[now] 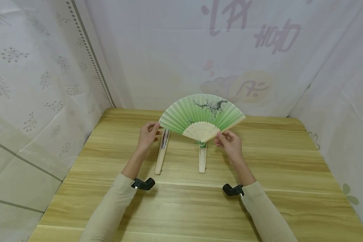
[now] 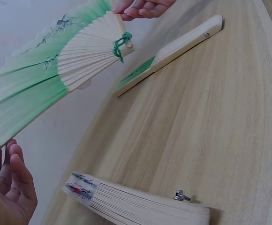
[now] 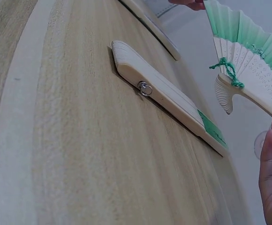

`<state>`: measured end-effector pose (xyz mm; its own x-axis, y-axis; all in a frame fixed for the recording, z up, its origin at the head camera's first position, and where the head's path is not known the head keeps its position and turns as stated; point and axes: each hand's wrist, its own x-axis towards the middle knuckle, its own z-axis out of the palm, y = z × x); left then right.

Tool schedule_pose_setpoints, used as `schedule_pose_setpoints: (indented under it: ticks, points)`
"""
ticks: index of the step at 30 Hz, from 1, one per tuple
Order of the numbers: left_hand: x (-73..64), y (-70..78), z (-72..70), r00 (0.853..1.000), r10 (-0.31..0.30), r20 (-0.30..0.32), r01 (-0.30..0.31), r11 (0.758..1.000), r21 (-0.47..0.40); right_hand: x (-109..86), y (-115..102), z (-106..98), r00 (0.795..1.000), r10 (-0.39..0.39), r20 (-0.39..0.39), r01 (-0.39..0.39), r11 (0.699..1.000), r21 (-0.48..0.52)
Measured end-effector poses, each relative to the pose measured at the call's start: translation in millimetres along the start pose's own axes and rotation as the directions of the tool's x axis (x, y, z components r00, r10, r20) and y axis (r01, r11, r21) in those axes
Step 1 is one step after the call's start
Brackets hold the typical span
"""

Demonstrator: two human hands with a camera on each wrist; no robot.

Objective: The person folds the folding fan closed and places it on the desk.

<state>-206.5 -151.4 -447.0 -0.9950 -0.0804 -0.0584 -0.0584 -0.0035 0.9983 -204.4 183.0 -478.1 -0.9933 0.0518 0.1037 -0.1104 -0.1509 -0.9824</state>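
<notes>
Both hands hold a spread green folding fan (image 1: 189, 112) up over the far part of the table, its pleated leaf printed with a dark branch. My left hand (image 1: 148, 135) pinches the leaf's left outer corner between thumb and fingers. On the other side, my right hand (image 1: 231, 145) grips the right guard stick, a short way above the pivot. A green cord (image 2: 120, 45) is knotted at the pivot. Below lie two closed folding fans: one with a green leaf (image 1: 202, 159) under the pivot, another with a dark and red print (image 2: 82, 186) nearer my left hand.
The wood-grain table (image 1: 181, 208) stretches to a rounded far edge. Pale printed curtains (image 1: 157, 50) hang behind it and along both sides. A small metal ring (image 3: 145, 89) sticks out from the closed green fan's side. Black wrist cameras (image 1: 143, 184) sit on both cuffs.
</notes>
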Motion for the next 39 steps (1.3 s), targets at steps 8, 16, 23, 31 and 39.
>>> schedule_pose_setpoints:
  ticks: [8,16,23,31,39]
  points:
    - [3.5,8.1,4.3,1.0,-0.003,0.008,0.003,1.0,-0.018,1.3,-3.6,0.3,1.0,-0.008,0.017,0.009,0.999,-0.031]
    - [6.9,13.4,10.0,1.0,0.024,0.0,-0.024,1.0,-0.009,2.2,-5.9,0.4,1.0,-0.001,0.025,0.003,0.998,-0.055]
    - [11.0,14.1,14.3,0.998,0.068,-0.002,-0.068,0.998,0.0,2.6,-7.1,-0.7,0.999,0.004,0.04,-0.001,0.997,-0.072]
    - [12.5,18.5,17.7,0.998,0.069,0.009,-0.069,0.998,-0.004,4.2,-7.6,-0.2,0.999,0.025,0.037,-0.022,0.997,-0.073]
    - [6.2,31.8,20.2,0.998,0.054,0.036,-0.053,0.999,-0.008,5.1,-6.8,1.6,0.999,0.024,0.048,-0.019,0.996,-0.089]
